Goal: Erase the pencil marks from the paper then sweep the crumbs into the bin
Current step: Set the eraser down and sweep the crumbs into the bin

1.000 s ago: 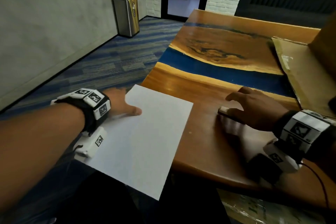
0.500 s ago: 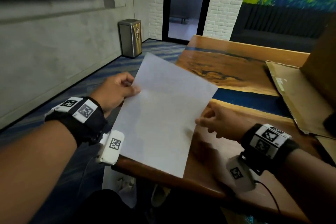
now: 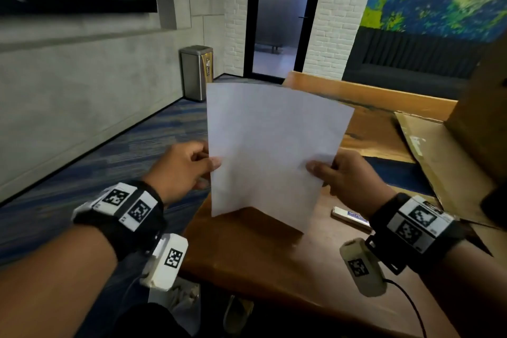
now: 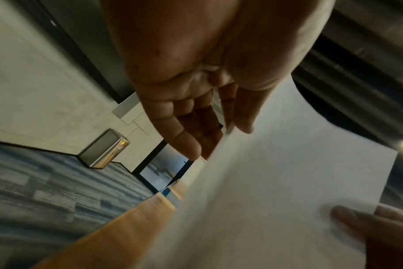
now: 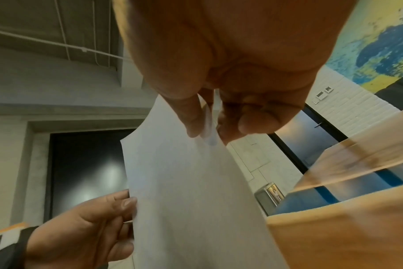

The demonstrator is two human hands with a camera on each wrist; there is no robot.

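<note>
A white sheet of paper (image 3: 271, 145) is held upright in the air above the wooden table's (image 3: 260, 261) near-left corner. My left hand (image 3: 211, 165) pinches its left edge between thumb and fingers; the left wrist view shows that hand (image 4: 221, 138) on the paper (image 4: 276, 191). My right hand (image 3: 318, 168) pinches the right edge, seen close in the right wrist view (image 5: 207, 131) on the paper (image 5: 191, 191). No pencil marks show on the side facing me. A white eraser (image 3: 351, 218) with a blue sleeve lies on the table by my right wrist.
A steel bin (image 3: 197, 73) stands on the carpet against the wall, beyond the table's left side. Flat cardboard (image 3: 439, 159) covers the table's right part, with a box behind it. A dark doorway lies straight ahead.
The paper lay flat over the table's edge under my left hand. My right hand left the eraser and took the right edge. Both hands have raised the sheet upright.
</note>
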